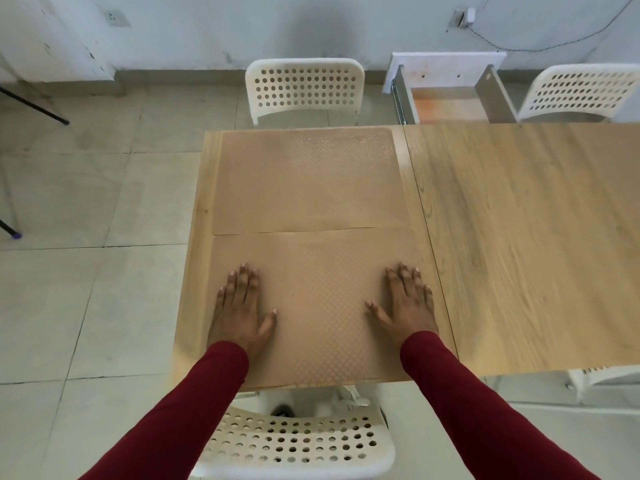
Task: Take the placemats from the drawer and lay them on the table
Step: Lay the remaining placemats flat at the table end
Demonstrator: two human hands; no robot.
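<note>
The near placemat (318,306) lies flat on the wooden table (519,237), its far edge meeting the far placemat (311,181); the step in hand looks like smoothing it down, best done by sliding both palms outward so its edges sit square and no corner lifts; the left hand (239,306) and right hand (407,303) rest palm-down on it, fingers spread, gripping nothing; the drawer (450,95) beyond the table stands open.
</note>
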